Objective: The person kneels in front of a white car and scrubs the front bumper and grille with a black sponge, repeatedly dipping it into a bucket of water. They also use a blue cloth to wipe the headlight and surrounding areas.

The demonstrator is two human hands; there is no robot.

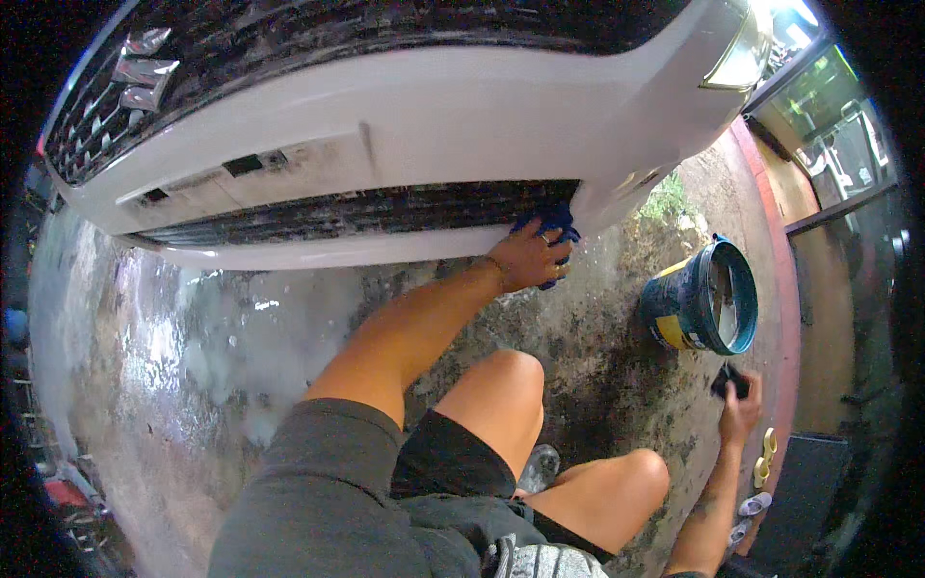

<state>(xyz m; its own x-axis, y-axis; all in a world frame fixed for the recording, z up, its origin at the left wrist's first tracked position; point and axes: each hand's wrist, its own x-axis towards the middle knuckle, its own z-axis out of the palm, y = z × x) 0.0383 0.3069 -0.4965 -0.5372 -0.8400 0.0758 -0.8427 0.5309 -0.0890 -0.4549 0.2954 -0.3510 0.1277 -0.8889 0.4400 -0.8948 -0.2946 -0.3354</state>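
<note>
My left hand presses a dark blue cloth into the right-hand end of the lower grille on a white car's front bumper. Part of the cloth shows between and below the fingers. Off to the right, my right hand grips a small black object, perhaps a sponge; blur hides its exact kind. Just beyond that hand stands a dark teal plastic bucket with cloudy liquid inside. Grey dirt marks the bumper's number-plate recess.
Wet, stained concrete runs beneath the car and around my bent knees. Along the right, a red-painted kerb borders a glass door. Yellow clogs and pale shoes lie near it. Weeds grow behind the bucket.
</note>
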